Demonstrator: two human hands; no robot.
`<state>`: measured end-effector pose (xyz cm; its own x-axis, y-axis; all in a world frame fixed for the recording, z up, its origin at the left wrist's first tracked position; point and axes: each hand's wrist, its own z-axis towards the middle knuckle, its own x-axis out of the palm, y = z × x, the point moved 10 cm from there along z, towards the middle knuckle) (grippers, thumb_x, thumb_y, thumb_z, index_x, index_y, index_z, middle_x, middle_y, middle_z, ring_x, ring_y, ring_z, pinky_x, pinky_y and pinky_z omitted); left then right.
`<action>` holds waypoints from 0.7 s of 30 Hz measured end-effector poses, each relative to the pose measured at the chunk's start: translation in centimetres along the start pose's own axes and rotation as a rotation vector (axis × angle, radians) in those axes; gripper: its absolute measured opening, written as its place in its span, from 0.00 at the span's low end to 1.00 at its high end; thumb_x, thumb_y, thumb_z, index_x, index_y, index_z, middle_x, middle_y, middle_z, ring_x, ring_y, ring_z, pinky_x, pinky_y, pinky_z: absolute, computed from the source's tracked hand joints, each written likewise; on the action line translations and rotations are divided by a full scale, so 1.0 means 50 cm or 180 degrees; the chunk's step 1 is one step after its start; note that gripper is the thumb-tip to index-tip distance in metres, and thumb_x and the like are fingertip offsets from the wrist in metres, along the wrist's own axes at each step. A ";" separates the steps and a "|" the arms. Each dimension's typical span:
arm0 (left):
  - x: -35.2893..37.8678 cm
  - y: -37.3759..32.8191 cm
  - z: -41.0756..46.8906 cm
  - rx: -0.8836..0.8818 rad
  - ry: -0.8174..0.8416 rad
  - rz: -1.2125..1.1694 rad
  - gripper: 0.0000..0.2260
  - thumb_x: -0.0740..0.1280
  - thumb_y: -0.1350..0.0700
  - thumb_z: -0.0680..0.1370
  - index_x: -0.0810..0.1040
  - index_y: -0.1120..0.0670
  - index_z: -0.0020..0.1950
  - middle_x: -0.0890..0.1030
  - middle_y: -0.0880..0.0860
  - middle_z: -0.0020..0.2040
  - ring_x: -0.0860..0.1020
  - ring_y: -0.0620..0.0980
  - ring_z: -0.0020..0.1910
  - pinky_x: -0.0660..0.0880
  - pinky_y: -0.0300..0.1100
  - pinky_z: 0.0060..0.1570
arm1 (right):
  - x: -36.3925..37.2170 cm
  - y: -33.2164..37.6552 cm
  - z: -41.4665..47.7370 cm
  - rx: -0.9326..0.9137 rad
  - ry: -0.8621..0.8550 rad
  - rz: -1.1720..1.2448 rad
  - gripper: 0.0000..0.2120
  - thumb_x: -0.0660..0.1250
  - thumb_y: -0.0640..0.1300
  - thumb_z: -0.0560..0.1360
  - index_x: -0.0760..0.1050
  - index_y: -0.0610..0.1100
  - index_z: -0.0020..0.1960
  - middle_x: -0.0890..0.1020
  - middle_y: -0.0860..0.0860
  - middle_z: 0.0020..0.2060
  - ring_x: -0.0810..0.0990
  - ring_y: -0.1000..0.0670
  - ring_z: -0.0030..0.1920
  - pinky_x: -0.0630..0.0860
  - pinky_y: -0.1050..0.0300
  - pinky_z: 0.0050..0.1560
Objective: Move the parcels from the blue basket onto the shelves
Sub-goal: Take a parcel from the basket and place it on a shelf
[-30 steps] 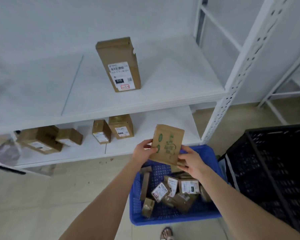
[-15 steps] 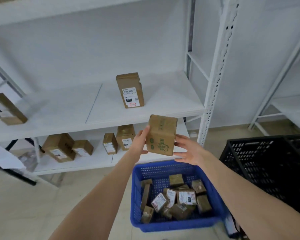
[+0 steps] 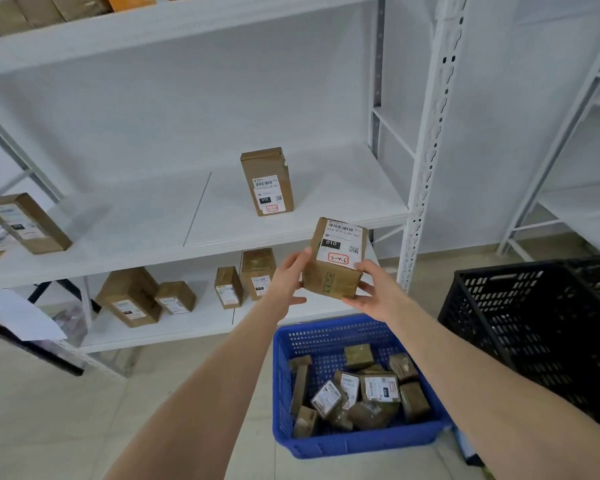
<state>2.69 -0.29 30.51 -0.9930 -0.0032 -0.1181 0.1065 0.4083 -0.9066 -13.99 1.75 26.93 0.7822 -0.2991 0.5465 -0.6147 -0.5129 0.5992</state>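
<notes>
I hold a brown cardboard parcel (image 3: 336, 261) in the air between both hands, its white label with "010" and a red-framed mark turned up towards me. My left hand (image 3: 289, 279) holds its left side and my right hand (image 3: 373, 292) grips its right and lower edge. The parcel hovers just in front of the middle shelf (image 3: 201, 220) edge. Below on the floor stands the blue basket (image 3: 281, 375) with several small brown parcels (image 3: 378, 389) in it.
A tall parcel (image 3: 267, 181) stands on the middle shelf, another (image 3: 26, 223) lies at its left end. Several parcels (image 3: 132, 296) sit on the lower shelf. A black crate (image 3: 541, 327) stands at the right. A white upright post (image 3: 426, 140) bounds the shelf's right end.
Both hands have lifted the parcel up out of the basket area to the level of the middle shelf and turned it so that its label faces me. My view has risen.
</notes>
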 end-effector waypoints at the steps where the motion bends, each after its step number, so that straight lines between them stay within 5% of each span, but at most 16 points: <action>1: -0.005 -0.001 0.003 -0.0011 -0.0007 0.0001 0.21 0.64 0.40 0.77 0.68 0.45 0.68 0.70 0.53 0.67 0.71 0.58 0.64 0.73 0.59 0.59 | 0.004 -0.007 0.001 -0.0031 0.0002 0.0012 0.09 0.67 0.37 0.75 0.74 0.42 0.55 0.74 0.40 0.61 0.73 0.40 0.64 0.74 0.36 0.60; 9: -0.052 0.012 0.032 -0.0116 0.0141 -0.0032 0.15 0.65 0.55 0.78 0.68 0.48 0.63 0.72 0.56 0.62 0.73 0.57 0.61 0.78 0.53 0.55 | 0.033 -0.050 0.018 -0.0159 -0.0119 -0.0229 0.09 0.64 0.33 0.75 0.73 0.41 0.54 0.77 0.40 0.58 0.76 0.40 0.61 0.82 0.47 0.45; 14: -0.084 0.024 0.047 -0.0126 0.0179 -0.0087 0.19 0.65 0.57 0.77 0.68 0.49 0.67 0.73 0.57 0.62 0.73 0.56 0.60 0.79 0.51 0.51 | 0.052 -0.095 0.027 0.0155 -0.0052 -0.0565 0.22 0.72 0.46 0.74 0.70 0.47 0.65 0.74 0.37 0.62 0.77 0.34 0.59 0.78 0.42 0.55; 21: -0.141 0.035 0.072 -0.0223 0.0230 0.0302 0.24 0.65 0.51 0.77 0.64 0.49 0.72 0.73 0.53 0.64 0.71 0.55 0.63 0.69 0.58 0.63 | 0.112 -0.126 0.048 0.0018 0.0135 0.0017 0.24 0.73 0.36 0.72 0.72 0.43 0.65 0.79 0.39 0.58 0.78 0.38 0.59 0.82 0.46 0.47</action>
<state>10.04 -2.83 28.32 -0.9800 0.1031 -0.1702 0.1988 0.4664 -0.8619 -5.48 1.36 24.80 0.7738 -0.2676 0.5741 -0.6183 -0.5159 0.5929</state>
